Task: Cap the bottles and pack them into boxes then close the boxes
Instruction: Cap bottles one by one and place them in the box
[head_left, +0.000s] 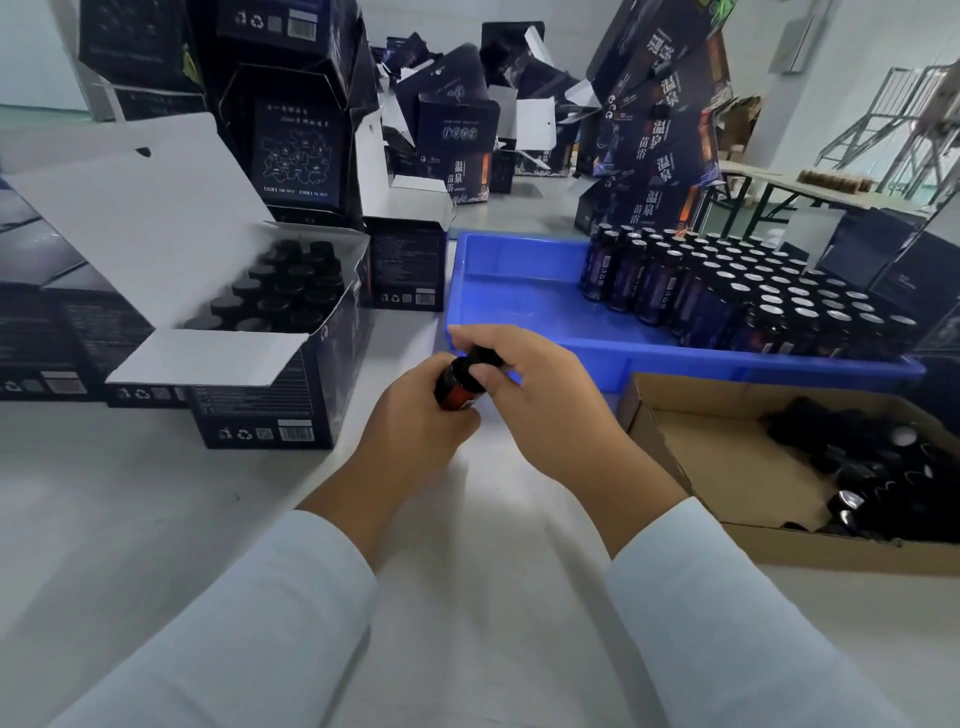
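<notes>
My left hand (415, 431) grips a small dark bottle (457, 387) by its body, above the white table. My right hand (535, 395) has its fingers curled round the black cap (485, 356) on the bottle's neck. To the left stands an open dark box (270, 405) with its white flaps up, filled with several capped bottles (283, 296). A blue tray (519, 291) behind my hands holds several uncapped bottles (737, 296) with silver foil tops at its right side. A cardboard tray (727, 457) at the right holds loose black caps (883, 478).
Stacks of dark printed boxes (296, 145) rise at the back left and back right (660, 135), some open with white flaps. More closed boxes (41, 332) line the left edge. A table and metal frames (883, 119) stand at the far right.
</notes>
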